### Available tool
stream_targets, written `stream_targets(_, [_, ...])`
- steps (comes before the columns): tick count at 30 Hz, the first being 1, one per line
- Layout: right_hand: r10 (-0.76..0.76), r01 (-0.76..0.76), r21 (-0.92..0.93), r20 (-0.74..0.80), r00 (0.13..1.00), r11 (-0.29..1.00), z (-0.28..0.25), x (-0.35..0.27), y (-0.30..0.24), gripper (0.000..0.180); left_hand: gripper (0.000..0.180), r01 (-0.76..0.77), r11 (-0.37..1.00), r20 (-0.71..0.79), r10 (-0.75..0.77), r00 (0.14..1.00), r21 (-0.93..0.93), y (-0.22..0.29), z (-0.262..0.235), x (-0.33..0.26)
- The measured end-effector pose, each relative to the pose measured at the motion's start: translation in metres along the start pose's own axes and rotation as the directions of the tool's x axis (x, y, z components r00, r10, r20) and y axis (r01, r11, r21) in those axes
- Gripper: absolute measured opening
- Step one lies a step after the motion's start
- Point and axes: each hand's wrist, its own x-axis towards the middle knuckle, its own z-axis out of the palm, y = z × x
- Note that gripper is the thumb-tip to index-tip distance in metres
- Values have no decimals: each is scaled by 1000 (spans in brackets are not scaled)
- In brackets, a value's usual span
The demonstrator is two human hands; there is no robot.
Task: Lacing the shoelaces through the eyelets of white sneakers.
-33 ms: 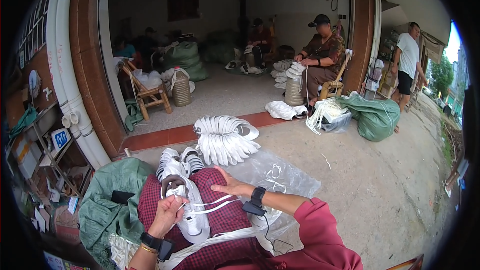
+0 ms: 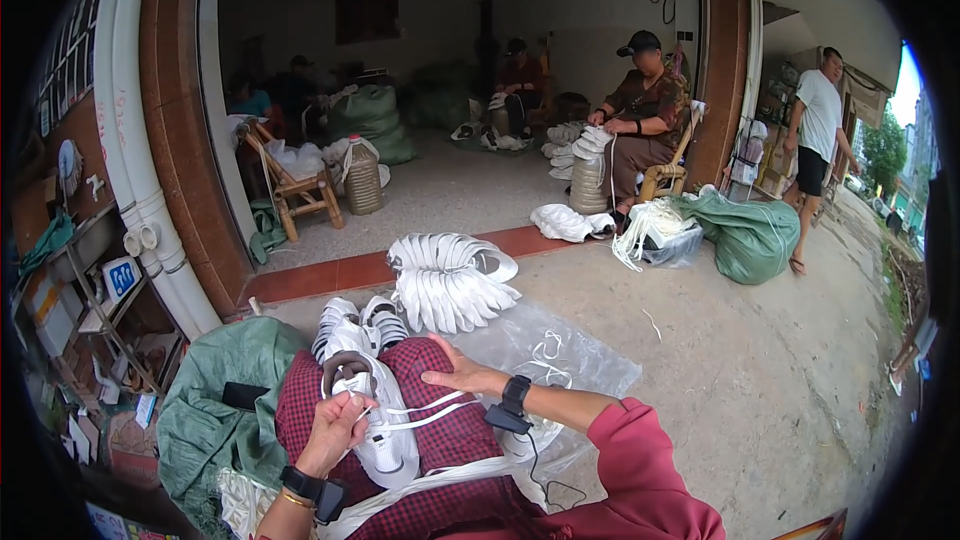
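The nearer left hand [image 2: 338,430] pinches a lace [image 2: 366,409] of the shoe [image 2: 388,448], which lies toe toward the body, left of the spread-fingered right hand [image 2: 464,371].

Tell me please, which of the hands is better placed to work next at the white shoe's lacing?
Probably the left hand: it pinches right at the lacing of the white shoe. The right hand is spread open, off to the shoe's right.

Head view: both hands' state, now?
Left hand: closed, pinching what looks like a lace at the white shoe.
Right hand: open, at the checked cloth, nothing visibly held.
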Motion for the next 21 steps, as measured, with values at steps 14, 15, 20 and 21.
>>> stream_targets(14, [-13, 13, 15, 4, 1000, 1000, -2, -2, 2, 119, 34, -3, 1000, -9, 3, 1000, -26, -3, 3, 0])
stream_targets(15, [-12, 12, 5, 0, 1000, 1000, 2, -3, 4, 119, 34, -11, 999, -4, 10, 1000, -32, -4, 2, -2])
stream_targets(20, [15, -16, -30, -14, 1000, 999, 5, -2, -9, 120, 34, -11, 1000, 0, 11, 1000, -9, 0, 0, -3])
stream_targets(21, [2, -2, -26, 3, 1000, 1000, 5, -4, -12, 120, 34, -28, 1000, 12, 28, 1000, -10, 1, 1, -4])
